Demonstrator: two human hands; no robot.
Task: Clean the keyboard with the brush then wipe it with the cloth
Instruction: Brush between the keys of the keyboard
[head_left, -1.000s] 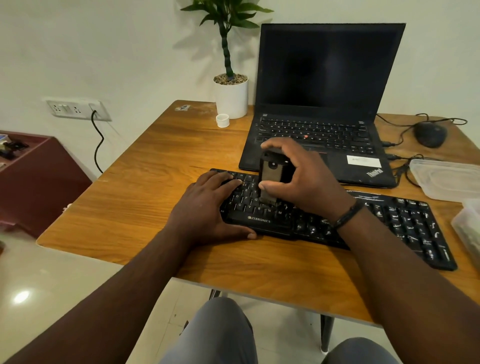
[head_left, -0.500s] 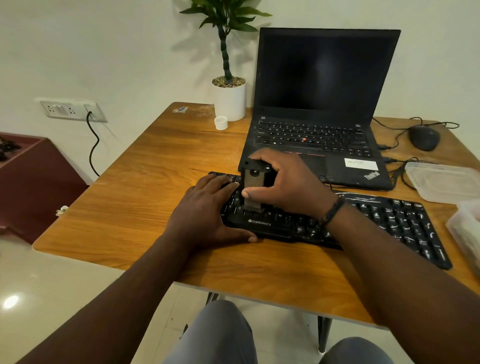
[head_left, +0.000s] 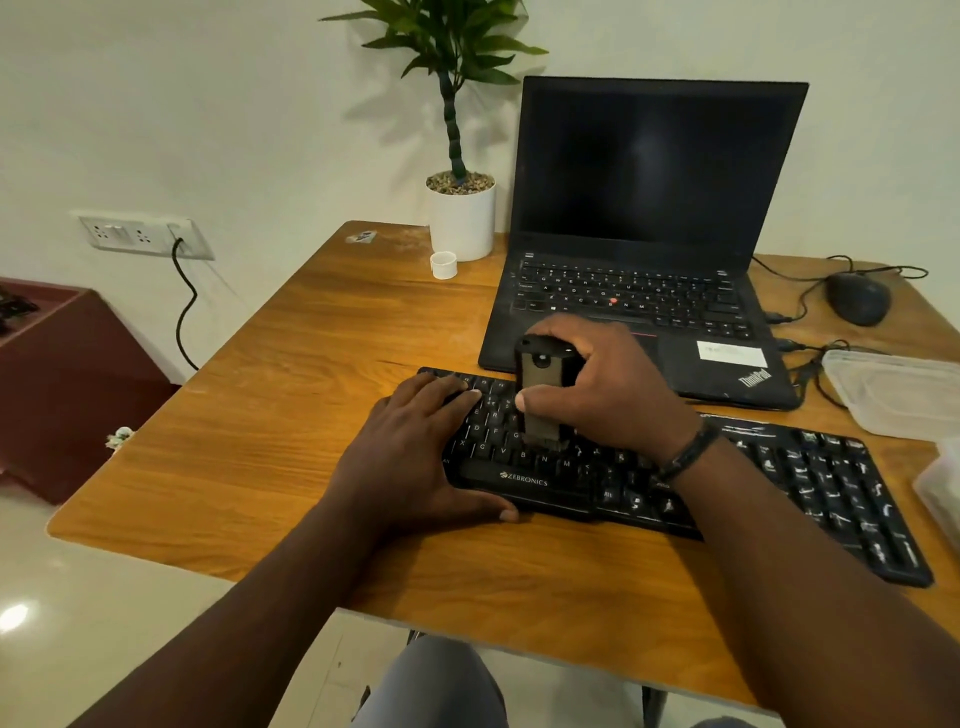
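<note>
A black Zebronics keyboard (head_left: 810, 483) lies across the wooden table (head_left: 291, 426) in front of me. My right hand (head_left: 602, 389) grips a small black and grey brush (head_left: 540, 395) held upright, its lower end on the keys left of the keyboard's middle. My left hand (head_left: 415, 452) lies flat on the keyboard's left end, fingers spread over the keys and thumb along the front edge. No cloth is in view.
An open black laptop (head_left: 649, 208) stands just behind the keyboard. A potted plant (head_left: 460, 208) and a small white cap (head_left: 443, 265) sit at the back. A wired mouse (head_left: 857, 299) and clear plastic containers (head_left: 893, 395) are on the right.
The brush in my right hand slid left along the keys, then back right and down a row. My left hand stayed on the keyboard's left end. My head moved closer.
</note>
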